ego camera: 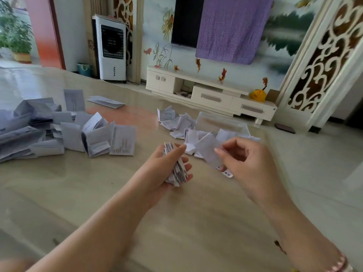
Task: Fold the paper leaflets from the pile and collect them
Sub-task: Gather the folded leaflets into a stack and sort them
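White paper is everywhere on the glossy beige tabletop (117,193); the left hand (159,169) curls its fingers round a thick bundle of folded leaflets (175,165), held edge-up near the centre, while the right hand (247,163) pinches a single leaflet (208,152) between thumb and fingertips at about three o'clock from the bundle; the unfolded pile (49,130) sprawls at nine to ten o'clock, well apart from both hands, and a smaller heap of folded pieces (176,122) lies at twelve to one o'clock beside a clear plastic bag (222,122); the sheet looks thin, light and limp, so I judge it will flop and slide unless held near a creased edge, where the layers stiffen it; the bundle seems springy and liable to fan open, so a firm squeeze across its middle suits it best.
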